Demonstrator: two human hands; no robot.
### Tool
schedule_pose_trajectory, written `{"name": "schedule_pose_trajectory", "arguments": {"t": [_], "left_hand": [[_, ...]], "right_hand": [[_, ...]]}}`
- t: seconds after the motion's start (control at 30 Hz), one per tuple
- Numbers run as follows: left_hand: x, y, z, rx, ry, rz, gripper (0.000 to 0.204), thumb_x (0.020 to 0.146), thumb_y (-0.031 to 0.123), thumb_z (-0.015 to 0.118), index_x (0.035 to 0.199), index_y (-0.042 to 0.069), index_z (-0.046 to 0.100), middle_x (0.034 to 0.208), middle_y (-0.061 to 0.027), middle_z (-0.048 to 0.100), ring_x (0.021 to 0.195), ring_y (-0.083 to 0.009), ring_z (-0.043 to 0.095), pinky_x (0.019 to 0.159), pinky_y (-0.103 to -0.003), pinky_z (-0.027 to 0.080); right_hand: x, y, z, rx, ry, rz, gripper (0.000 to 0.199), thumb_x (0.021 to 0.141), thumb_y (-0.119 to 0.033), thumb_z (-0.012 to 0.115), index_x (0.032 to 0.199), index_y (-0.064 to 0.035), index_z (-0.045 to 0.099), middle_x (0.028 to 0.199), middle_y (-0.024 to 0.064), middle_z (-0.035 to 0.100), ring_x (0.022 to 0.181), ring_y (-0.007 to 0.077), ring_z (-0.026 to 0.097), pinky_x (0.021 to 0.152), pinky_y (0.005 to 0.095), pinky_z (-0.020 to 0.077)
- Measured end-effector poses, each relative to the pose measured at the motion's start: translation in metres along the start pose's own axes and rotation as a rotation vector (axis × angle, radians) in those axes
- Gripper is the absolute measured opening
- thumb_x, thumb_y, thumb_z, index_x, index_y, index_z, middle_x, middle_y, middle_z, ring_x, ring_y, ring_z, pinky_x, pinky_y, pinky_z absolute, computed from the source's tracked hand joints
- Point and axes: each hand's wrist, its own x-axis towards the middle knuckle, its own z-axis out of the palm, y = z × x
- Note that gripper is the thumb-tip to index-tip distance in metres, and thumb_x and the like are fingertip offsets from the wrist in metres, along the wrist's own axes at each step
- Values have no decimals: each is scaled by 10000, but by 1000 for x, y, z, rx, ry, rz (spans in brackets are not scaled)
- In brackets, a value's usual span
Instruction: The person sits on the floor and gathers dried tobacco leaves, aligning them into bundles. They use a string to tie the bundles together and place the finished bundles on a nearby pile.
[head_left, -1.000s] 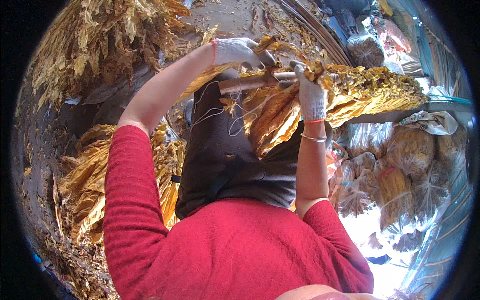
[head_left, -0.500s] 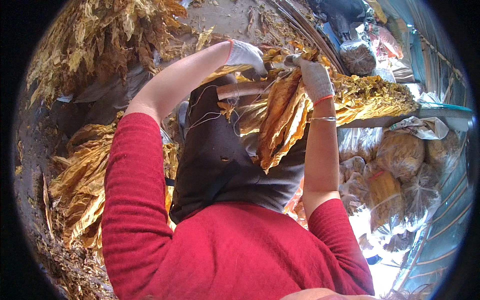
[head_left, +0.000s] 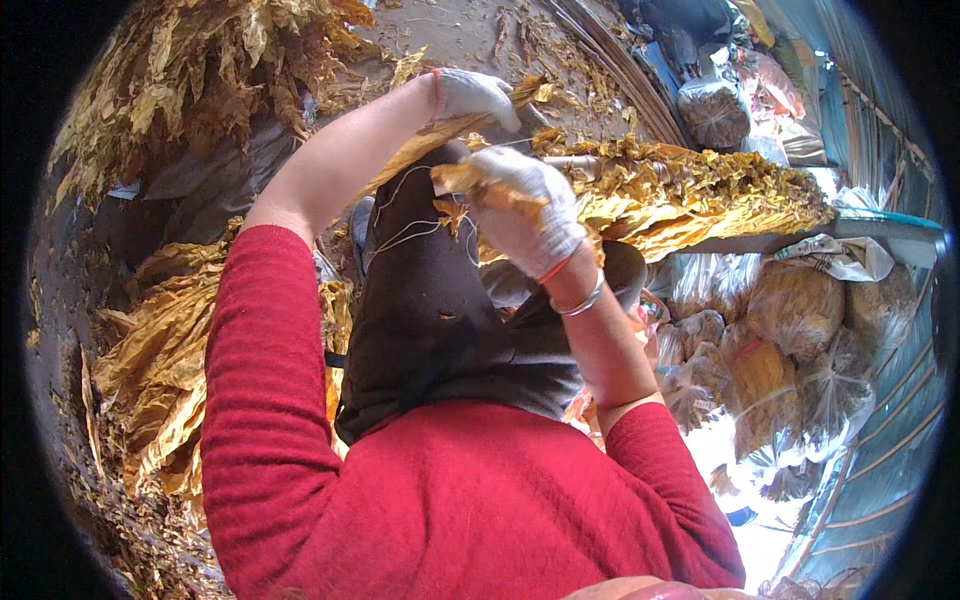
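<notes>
My left hand (head_left: pixel 472 97), in a white knit glove, is closed around dried tobacco leaves (head_left: pixel 432 143). Their yellow-brown blades run back under my left forearm, and a short end shows past the fingers. Closer to me, my right hand (head_left: pixel 530 208), also gloved, has a blurred orange-brown tobacco leaf (head_left: pixel 462 179) at its closed fingers. Its fingertips are partly hidden. To the right of this hand, a long row of dried tobacco leaves (head_left: pixel 700 195) lies along a narrow bench (head_left: pixel 775 238). White string (head_left: pixel 412 237) hangs across my dark trouser leg.
A large leaf heap (head_left: pixel 215 75) stands at the far left, and another pile (head_left: pixel 170 350) lies beside my left elbow. Long thin sticks (head_left: pixel 625 75) rest on the dirt floor ahead. Stuffed clear plastic bags (head_left: pixel 795 310) crowd the right side near blue sheeting (head_left: pixel 880 440).
My right hand has swung left and toward me; the large brown leaves that hung beneath it are out of sight. My left hand has shifted slightly left.
</notes>
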Motion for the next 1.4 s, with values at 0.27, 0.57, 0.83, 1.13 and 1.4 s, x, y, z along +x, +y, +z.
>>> {"name": "schedule_pose_trajectory", "arguments": {"t": [0.27, 0.57, 0.83, 1.13, 1.4], "left_hand": [[-21, 47, 27, 533, -85, -149, 871, 729, 329, 829, 1433, -72, 507, 1303, -179, 675, 1207, -261, 616, 1032, -349, 475], [-16, 42, 27, 650, 147, -143, 551, 870, 339, 691, 1292, -8, 618, 1250, -173, 678, 1068, -247, 642, 917, -378, 509], [-21, 65, 40, 799, -55, 155, 399, 772, 236, 906, 1078, 89, 696, 1013, -18, 721, 992, -147, 652, 907, -348, 521], [-17, 89, 60, 1297, 58, 45, 730, 672, 617, 815, 1012, -17, 692, 946, -218, 714, 892, -399, 692, 803, -438, 550], [-21, 95, 49, 1307, 76, 68, 637, 649, 536, 852, 927, -7, 669, 891, -235, 677, 871, -410, 661, 792, -454, 532]], "right_hand": [[-40, -38, 4, 118, -57, 0, 348, 750, -149, 746, 1093, -136, 685, 1123, 85, 686, 909, 331, 712, 735, 429, 577], [-41, -27, -3, 225, 81, -46, 355, 785, -109, 729, 1136, -111, 681, 1149, 117, 698, 963, 352, 710, 787, 419, 588], [-64, -19, 29, 345, 123, 127, 267, 815, -186, 726, 1073, -126, 692, 1099, 103, 704, 900, 355, 714, 758, 443, 586], [-106, -35, 7, 264, 283, -130, 459, 845, -316, 774, 1212, -83, 627, 1193, 118, 679, 837, 298, 709, 715, 408, 566], [-290, -24, -10, 525, 486, 593, 542, 921, -291, 743, 1338, 16, 580, 1195, 186, 706, 1091, 306, 701, 930, 425, 560]]}}
